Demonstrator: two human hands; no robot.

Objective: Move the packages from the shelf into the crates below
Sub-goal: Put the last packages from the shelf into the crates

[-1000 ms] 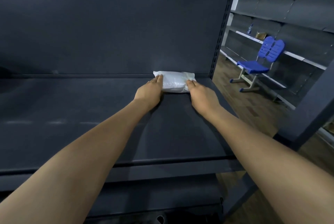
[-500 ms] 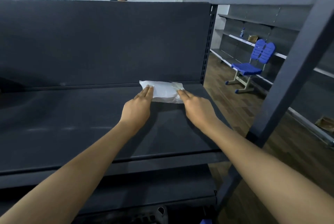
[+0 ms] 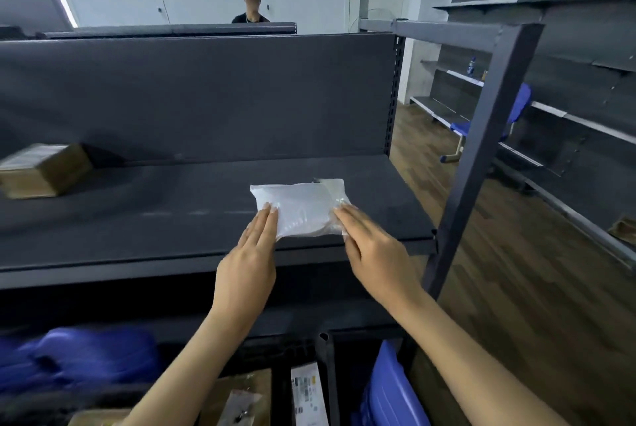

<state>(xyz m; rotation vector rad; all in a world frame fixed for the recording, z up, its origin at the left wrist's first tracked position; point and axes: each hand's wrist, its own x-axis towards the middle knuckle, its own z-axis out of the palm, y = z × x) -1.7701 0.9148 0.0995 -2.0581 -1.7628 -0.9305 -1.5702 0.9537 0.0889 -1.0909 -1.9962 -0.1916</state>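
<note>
You stand in a big room with a wood floor [image 3: 516, 305] and rows of dark grey racks. Right in front of you is a long grey shelf [image 3: 155, 219] with a tall back wall, and a person [image 3: 251, 9] stands far off behind it. Under the shelf, down by your arms, is a dark crate [image 3: 326, 353] with some packages already in it. A blue plastic thing [image 3: 389, 387] next to it may be another crate. A blue chair [image 3: 518, 105] sits off to the right, partly hidden by a post. A brown box [image 3: 41, 171] waits at the far left of the shelf and looks blurry. The white package [image 3: 303, 205] lies flat near the front edge of the shelf, toward the right end. Your left hand [image 3: 247, 267] is flat, with straight fingers touching the near left corner of the package. Your right hand [image 3: 375, 253] is flat too, with its fingers against the right side. Neither hand is curled round it, so you press on it but do not grip it yet. The package looks like a soft, puffy plastic bag, so it is likely light and floppy. Its shiny skin may slip in flat hands. I think it is best to slide your fingers under both ends and put your thumbs on top. Squeeze gently, since you cannot see what is inside.
</note>
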